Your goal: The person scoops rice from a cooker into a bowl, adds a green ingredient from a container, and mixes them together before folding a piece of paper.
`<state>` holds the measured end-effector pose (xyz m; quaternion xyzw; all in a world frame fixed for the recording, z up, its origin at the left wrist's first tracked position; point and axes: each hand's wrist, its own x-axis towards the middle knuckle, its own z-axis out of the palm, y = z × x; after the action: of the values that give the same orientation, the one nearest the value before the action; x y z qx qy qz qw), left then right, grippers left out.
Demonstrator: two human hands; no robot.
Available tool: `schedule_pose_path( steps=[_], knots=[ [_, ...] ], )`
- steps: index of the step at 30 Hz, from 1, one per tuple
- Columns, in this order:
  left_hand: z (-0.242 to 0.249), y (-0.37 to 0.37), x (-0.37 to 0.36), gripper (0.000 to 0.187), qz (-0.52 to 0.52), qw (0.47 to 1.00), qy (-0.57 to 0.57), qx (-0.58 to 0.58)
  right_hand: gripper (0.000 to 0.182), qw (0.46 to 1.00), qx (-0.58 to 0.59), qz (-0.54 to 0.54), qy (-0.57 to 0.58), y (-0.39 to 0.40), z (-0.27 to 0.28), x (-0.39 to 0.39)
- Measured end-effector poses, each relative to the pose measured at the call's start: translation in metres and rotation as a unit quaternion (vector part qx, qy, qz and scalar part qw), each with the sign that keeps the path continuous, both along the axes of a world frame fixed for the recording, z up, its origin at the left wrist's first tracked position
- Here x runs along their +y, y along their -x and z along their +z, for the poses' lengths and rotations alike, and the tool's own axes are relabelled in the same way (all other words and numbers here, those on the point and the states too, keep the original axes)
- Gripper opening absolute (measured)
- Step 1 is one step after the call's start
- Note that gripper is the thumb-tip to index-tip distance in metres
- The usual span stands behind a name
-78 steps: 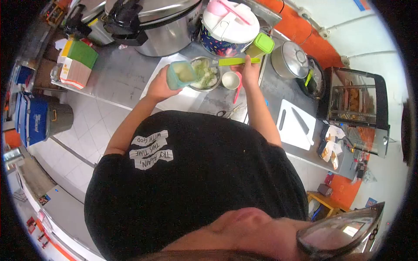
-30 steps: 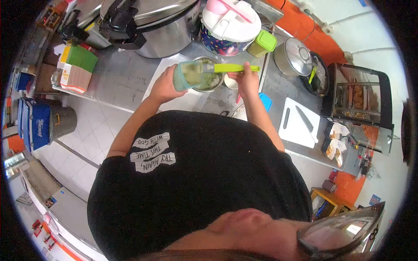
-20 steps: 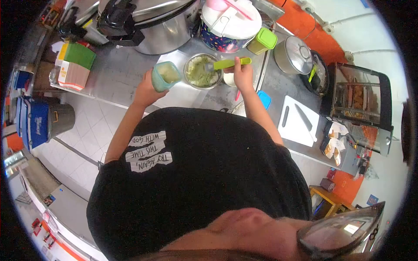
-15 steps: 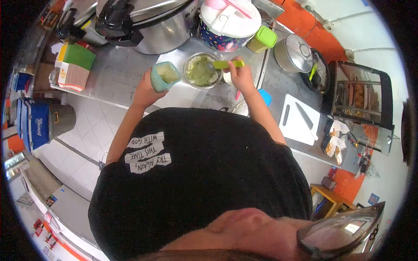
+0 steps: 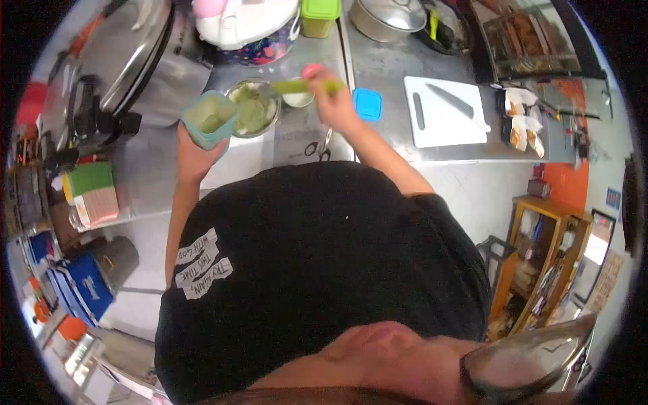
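My left hand is wrapped round a translucent teal plastic container, tilted, with pale green stuff inside. Just right of it on the worktop is a metal bowl with a pale green, mash-like mixture and whitish bits round its edge. Fingers closed, my right hand grips a utensil by its lime-green handle. The utensil's greyish head is over the bowl's right rim, blurred by motion. Partly behind my right hand stands a small white cup or bowl, with something pink beside it.
A blue lid lies right of my right hand. Further right, a knife rests on a white cutting board. Large metal pressure cookers, a flowered tub and a green-lidded container line the back. Scissors lie near the front edge.
The view has swung to the right, so worktop items appear further left. The utensil remains in my right hand by the bowl; the teal container stays in my left hand.
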<state>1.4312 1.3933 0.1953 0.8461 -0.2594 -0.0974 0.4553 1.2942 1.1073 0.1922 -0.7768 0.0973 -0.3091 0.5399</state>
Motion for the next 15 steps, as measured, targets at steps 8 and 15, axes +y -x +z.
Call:
schedule_pose_path(
  steps=[8, 15],
  knots=[
    [0.002, 0.003, -0.143, 0.090, -0.171, 0.982, 0.016, 0.079, 0.052, 0.952, 0.288, -0.097, -0.022, 0.050, -0.047, -0.179],
    [-0.006, 0.032, -0.284, 0.086, -0.292, 0.948, 0.111, 0.061, 0.092, 0.783, 0.557, 0.049, 0.274, 0.083, -0.090, -0.145]
  ],
)
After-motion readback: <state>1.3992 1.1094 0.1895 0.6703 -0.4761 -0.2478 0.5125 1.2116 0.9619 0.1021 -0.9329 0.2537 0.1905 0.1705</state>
